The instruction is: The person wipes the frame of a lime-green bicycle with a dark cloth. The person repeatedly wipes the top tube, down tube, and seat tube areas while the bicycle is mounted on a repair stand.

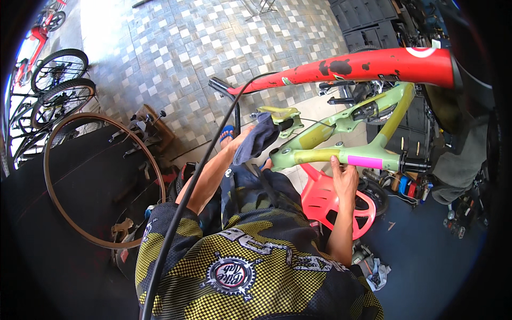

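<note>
A green and olive bicycle frame with a pink patch on one tube lies in front of me, to the right of centre. My right hand grips that tube from the near side, with its thumb on top beside the pink patch. Around my left hand a dark grey cloth is bunched, at the left end of the frame. The cloth hides most of those fingers. Black parts stick out of the frame's right end.
A worn red tube crosses above the frame, and a black cable hangs down to its left. Below the frame stands a red plastic chair. A bare wheel rim and bicycle wheels are at left; dark storage boxes at upper right.
</note>
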`<state>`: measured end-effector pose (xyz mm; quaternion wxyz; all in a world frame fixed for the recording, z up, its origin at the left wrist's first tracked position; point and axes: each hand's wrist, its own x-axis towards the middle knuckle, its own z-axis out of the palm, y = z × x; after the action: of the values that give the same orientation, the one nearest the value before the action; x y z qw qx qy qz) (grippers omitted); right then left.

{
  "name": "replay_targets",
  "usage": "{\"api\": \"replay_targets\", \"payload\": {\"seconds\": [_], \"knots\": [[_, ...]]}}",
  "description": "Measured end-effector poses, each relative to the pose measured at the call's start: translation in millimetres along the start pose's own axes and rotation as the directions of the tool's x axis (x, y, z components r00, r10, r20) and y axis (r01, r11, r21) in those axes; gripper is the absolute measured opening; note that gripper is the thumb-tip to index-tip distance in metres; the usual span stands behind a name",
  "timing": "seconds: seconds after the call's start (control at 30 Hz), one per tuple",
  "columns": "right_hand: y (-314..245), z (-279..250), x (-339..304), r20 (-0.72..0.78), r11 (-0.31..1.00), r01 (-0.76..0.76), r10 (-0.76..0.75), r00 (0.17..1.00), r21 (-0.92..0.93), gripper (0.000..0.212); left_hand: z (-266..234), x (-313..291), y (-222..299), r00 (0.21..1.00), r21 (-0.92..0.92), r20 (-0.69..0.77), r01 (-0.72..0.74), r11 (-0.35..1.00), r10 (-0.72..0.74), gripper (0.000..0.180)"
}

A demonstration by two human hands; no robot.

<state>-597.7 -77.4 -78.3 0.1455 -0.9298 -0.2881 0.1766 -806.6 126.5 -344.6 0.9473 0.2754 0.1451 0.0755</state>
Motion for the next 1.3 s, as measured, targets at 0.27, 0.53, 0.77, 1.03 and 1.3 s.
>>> {"api": "replay_targets", "payload": {"seconds": [0.27,0.53,0.77,1.03,1.3], "knots": [[5.3,6.5,-2.1,-0.077,1.0,0.025,-0.025,0.997,-0.008,0.051,22.3,52.0,-25.7,0.981,0.528,0.142,0.039,0.848,-0.133,0.027],[3.6,10.9,-1.2,-0.056,0.994,-0.057,0.062,0.997,0.089,0.05,50.8,70.2,2.7,0.955,0.85,0.265,-0.167,0.5,-0.131,0.025],[-4.0,7.5,-1.9,-0.036,0.998,-0.063,0.063,0.997,0.007,0.039,52.5,95.6,13.7,0.794,0.957,0.001,0.176,0.231,-0.607,0.044],[-0.2,11.4,-0.4,-0.145,0.998,0.029,-0.036,0.989,-0.052,0.05,11.6,33.0,32.1,0.722,0.198,-0.502,0.631,0.75,-0.476,0.026],[-10.2,11.1,-1.0,-0.086,0.995,-0.07,0.076,0.993,0.068,0.051,71.1,19.4,35.8,0.78,-0.009,-0.193,0.605,0.796,-0.595,0.029]]}}
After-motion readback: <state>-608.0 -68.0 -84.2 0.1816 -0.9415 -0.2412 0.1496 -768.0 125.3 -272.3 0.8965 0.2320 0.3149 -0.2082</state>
